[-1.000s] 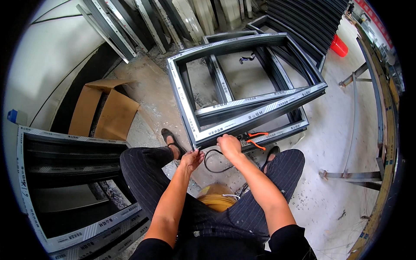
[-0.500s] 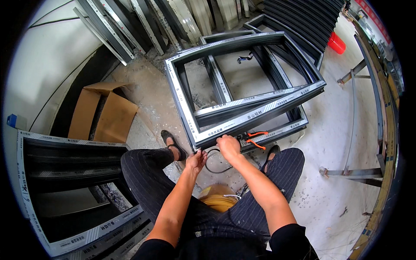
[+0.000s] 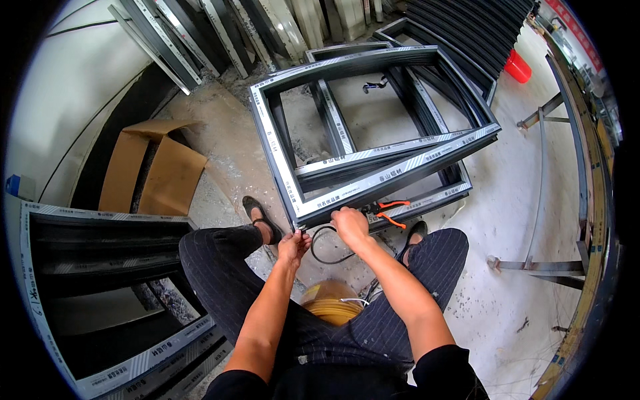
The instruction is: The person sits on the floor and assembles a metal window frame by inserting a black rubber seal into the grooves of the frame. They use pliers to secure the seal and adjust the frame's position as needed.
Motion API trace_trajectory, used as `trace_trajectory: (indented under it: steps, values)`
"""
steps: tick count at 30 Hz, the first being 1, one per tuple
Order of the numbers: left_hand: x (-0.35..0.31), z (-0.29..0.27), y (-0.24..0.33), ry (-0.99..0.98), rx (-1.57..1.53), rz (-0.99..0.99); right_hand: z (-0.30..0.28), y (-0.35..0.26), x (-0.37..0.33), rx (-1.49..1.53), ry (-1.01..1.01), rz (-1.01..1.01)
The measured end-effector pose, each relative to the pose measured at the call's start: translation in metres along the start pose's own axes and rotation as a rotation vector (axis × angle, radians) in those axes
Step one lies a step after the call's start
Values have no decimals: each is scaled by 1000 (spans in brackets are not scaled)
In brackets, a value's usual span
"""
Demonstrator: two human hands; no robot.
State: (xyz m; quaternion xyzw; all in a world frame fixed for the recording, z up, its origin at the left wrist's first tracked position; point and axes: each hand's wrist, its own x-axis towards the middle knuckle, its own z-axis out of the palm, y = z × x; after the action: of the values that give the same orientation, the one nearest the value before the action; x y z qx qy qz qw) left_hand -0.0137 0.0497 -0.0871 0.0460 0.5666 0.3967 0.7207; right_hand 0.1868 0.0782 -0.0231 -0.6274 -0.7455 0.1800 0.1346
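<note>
A grey-and-black metal window frame (image 3: 393,175) with printed protective film lies tilted over other frames in front of me. At its near left corner my left hand (image 3: 294,245) is closed, fingertips pinched together against the corner; what they hold is too small to make out. My right hand (image 3: 349,223) is closed at the underside of the near bar, fingers curled against it. A thin black strip (image 3: 313,248) loops down from my right hand's fingertips and passes behind that forearm. Just right of that hand, orange-handled pliers (image 3: 393,215) rest by the lower frame.
Between my knees stands a tub with a yellow coil (image 3: 333,311). More frames (image 3: 120,360) are stacked at my left, below an open cardboard box (image 3: 170,177). Long profiles (image 3: 220,33) lean at the back. A red bucket (image 3: 517,67) and a metal rack (image 3: 540,265) stand right.
The view has shifted slightly. Both hands stay at nearly the same places on the frame, with the left fingers pinched a little more upright at the corner.
</note>
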Motion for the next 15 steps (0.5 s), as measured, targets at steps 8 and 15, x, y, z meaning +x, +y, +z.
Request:
trace_trajectory:
  steps: [8,15]
  values:
    - [-1,16,-3,-66,-286,-291,0,-6,1,111,-39,94]
    - [63,20,-47,-44,-297,-180,15,26,-16,159,-115,155]
